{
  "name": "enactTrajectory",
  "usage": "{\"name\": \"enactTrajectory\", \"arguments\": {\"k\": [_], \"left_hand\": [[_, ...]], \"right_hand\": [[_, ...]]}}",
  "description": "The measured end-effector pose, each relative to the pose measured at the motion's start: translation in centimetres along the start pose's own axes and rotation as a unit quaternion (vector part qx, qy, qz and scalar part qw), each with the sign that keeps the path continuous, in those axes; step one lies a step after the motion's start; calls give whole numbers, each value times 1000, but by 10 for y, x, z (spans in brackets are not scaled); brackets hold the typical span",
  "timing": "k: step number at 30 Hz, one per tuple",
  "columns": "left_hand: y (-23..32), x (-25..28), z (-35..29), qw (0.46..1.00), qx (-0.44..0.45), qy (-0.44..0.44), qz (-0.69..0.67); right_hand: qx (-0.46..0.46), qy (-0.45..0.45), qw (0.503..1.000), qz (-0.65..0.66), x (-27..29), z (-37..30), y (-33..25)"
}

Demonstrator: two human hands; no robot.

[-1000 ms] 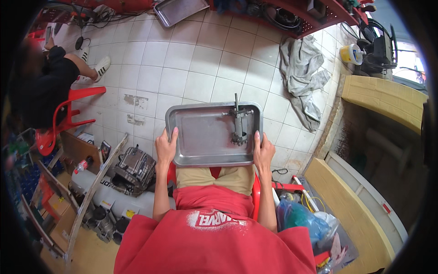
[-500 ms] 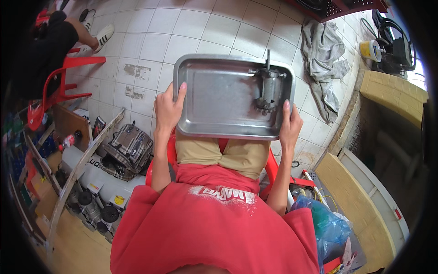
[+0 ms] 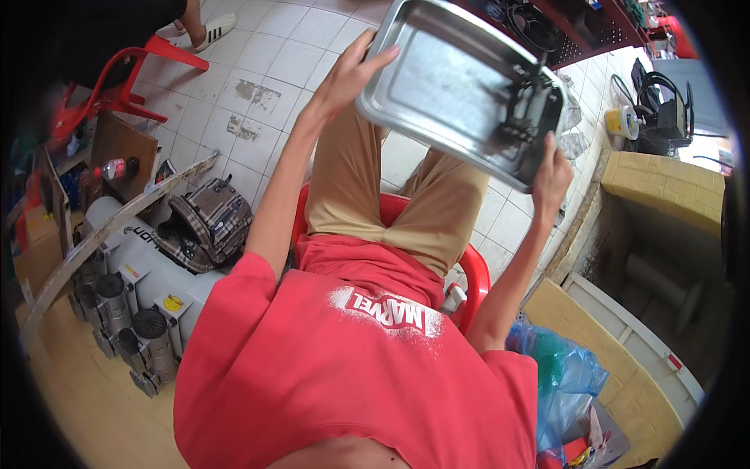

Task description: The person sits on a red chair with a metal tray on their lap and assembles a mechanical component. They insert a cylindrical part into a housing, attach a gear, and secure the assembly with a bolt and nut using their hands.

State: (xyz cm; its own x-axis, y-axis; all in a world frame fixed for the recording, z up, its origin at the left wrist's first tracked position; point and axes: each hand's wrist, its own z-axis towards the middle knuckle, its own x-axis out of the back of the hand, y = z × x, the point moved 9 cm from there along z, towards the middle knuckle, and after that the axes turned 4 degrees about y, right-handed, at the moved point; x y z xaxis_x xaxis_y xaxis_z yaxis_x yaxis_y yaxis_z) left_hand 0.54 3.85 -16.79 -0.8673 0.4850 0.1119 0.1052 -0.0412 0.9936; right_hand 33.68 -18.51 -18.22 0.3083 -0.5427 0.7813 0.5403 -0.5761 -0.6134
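Observation:
A shallow rectangular metal tray (image 3: 437, 70) is held out in front of me above my knees, tilted with its right end lower in the picture. My left hand (image 3: 348, 74) grips its left rim, thumb over the edge. On the opposite end, my right hand (image 3: 551, 176) is closed round the lower right corner. Inside the tray, against the right side, lies a dark metal mechanical part (image 3: 525, 105) with a cylindrical body and projecting rods. Motion blurs it, so its exact kind is unclear.
A red metal rack (image 3: 578, 39) stands ahead at the right. Left are a plaid backpack (image 3: 215, 223), a grey compressor tank (image 3: 172, 273) and a person on a red chair (image 3: 105, 94). A blue plastic bag (image 3: 558, 375) lies at my right, near a yellowish ledge (image 3: 664, 184).
Both hands have carried the tray forward and to the right, away from my lap. It has turned clockwise, with the metal part still inside.

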Motion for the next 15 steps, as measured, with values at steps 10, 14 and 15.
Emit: {"name": "enactTrajectory", "arguments": {"k": [10,14,15], "left_hand": [[10,23,10,989,9,-3,145],[-11,28,-13,984,-41,41,168],[-18,28,-24,983,-30,57,173]], "right_hand": [[57,-1,998,5,19,7,-40],[41,-8,998,-47,-10,-8,-12],[58,8,998,-22,-17,-17,-13]]}}
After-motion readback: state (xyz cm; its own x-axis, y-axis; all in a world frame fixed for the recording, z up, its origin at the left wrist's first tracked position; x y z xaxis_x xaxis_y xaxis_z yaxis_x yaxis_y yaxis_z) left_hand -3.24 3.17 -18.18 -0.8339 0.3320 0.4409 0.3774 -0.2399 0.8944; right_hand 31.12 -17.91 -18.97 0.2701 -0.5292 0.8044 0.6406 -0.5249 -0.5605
